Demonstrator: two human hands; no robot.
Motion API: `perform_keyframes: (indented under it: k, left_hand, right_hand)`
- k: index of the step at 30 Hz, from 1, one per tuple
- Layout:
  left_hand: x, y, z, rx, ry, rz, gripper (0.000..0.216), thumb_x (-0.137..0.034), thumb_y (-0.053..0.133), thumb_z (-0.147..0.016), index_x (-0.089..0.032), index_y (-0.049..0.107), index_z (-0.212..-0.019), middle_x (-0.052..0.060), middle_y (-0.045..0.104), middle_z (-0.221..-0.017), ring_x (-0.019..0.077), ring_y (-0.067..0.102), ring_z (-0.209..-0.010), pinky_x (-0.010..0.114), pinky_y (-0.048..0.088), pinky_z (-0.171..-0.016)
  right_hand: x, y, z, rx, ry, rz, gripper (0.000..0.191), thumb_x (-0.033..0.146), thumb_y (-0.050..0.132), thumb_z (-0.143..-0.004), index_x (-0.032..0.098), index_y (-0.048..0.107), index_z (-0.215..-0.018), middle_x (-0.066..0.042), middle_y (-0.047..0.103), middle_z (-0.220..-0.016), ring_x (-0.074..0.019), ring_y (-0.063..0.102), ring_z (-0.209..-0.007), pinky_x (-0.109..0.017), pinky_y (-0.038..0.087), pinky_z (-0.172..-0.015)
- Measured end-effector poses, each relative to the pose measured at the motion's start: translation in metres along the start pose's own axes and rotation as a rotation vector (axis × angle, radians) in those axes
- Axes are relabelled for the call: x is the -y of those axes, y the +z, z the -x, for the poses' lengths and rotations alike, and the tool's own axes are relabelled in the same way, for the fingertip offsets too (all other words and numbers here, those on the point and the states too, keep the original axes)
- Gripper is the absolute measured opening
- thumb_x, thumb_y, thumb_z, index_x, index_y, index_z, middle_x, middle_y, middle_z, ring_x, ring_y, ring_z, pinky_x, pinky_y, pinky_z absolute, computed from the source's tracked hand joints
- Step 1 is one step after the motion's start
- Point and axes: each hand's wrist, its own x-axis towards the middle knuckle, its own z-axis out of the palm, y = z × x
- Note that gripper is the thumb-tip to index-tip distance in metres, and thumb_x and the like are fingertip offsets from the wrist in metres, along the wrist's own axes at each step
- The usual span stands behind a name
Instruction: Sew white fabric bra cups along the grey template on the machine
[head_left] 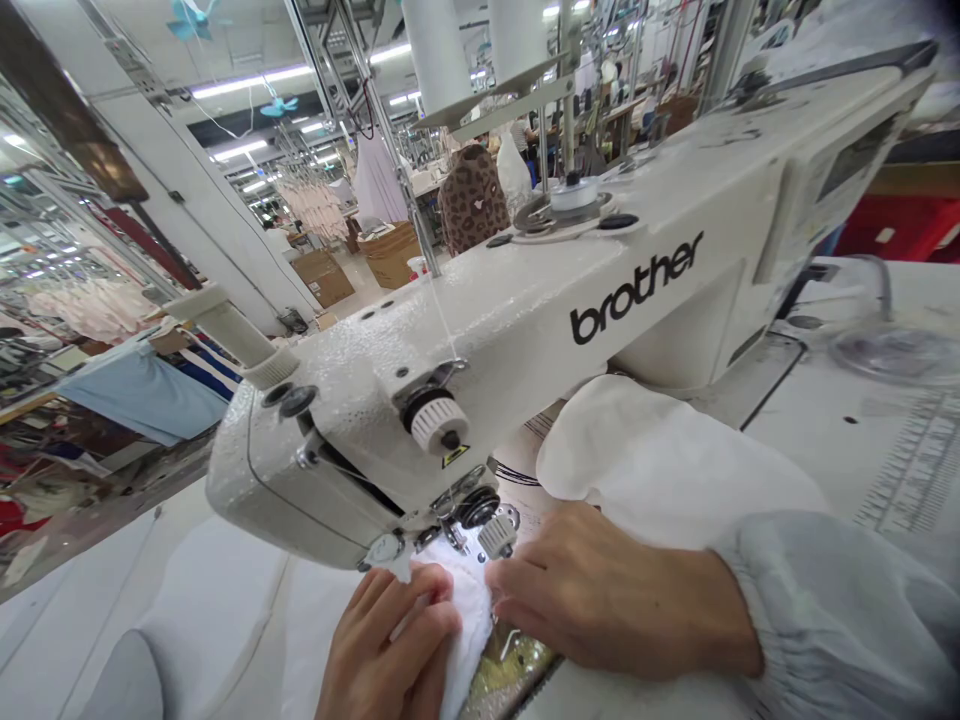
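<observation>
One white cloth (pixel 473 607) lies between the left hand (pixel 391 638), fingers curled over it, and the right hand (pixel 607 590), fingers bent at its edge; whether either grips is indeterminable.

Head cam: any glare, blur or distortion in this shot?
Head view: bright light washes out the white fabric near the front end of the sewing machine, with shiny specks of glare on its top. Head view: hanging garments behind look soft, the scene tilts and stretches toward the edges, top-right corner is dark.
</observation>
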Motion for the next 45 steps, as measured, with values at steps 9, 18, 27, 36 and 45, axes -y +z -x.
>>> perform_keyframes:
  k: [9,18,27,36,45]
  left_hand:
    - [0.004,0.001,0.001,-0.051,-0.084,-0.200,0.020,-0.010,0.057,-0.083,-0.021,0.061,-0.100,0.004,0.069,-0.093,0.0156,0.064,-0.087,0.029,0.048,-0.083]
    - [0.000,-0.012,0.002,-0.090,-0.353,-0.299,0.014,-0.019,0.053,-0.089,-0.021,0.062,-0.078,0.002,0.071,-0.085,0.0173,0.068,-0.080,0.031,0.056,-0.072]
    - [-0.105,-0.006,0.067,-0.154,-0.460,-0.228,0.022,-0.014,0.050,-0.089,-0.021,0.066,-0.101,0.006,0.073,-0.112,0.0197,0.068,-0.105,0.034,0.060,-0.087]
    - [-0.161,0.015,0.061,-0.190,-0.669,-0.296,0.056,-0.040,0.065,-0.082,-0.014,0.054,-0.130,0.020,0.063,-0.128,0.0380,0.060,-0.117,0.056,0.059,-0.084]
    - [-0.168,0.018,0.062,-0.273,-0.906,-0.074,0.035,-0.007,0.041,-0.083,-0.016,0.071,-0.098,0.016,0.074,-0.103,0.0334,0.070,-0.097,0.051,0.057,-0.080]
  right_hand:
    - [0.000,0.001,-0.003,0.049,0.055,0.011,0.028,0.028,0.046,-0.098,0.016,0.055,-0.075,0.000,0.060,-0.060,-0.0094,0.033,-0.046,-0.030,0.009,-0.047]
    - [0.004,0.004,-0.004,0.009,0.061,0.102,0.029,0.027,0.042,-0.100,0.016,0.055,-0.076,0.000,0.060,-0.064,-0.0089,0.037,-0.048,-0.028,0.016,-0.050]
    - [0.006,0.020,0.001,0.020,-0.101,0.248,0.020,0.011,0.043,-0.097,0.012,0.059,-0.085,-0.005,0.063,-0.068,-0.0130,0.049,-0.056,-0.029,0.021,-0.055]
    - [0.047,0.010,0.039,-0.038,-0.060,0.296,0.018,0.007,0.045,-0.091,0.014,0.062,-0.092,-0.005,0.066,-0.070,-0.0172,0.061,-0.057,-0.028,0.031,-0.054]
    - [0.052,0.028,0.085,-0.176,0.207,0.013,0.032,0.028,0.039,-0.099,0.023,0.071,-0.094,-0.007,0.075,-0.094,-0.0227,0.072,-0.077,-0.031,0.051,-0.065]
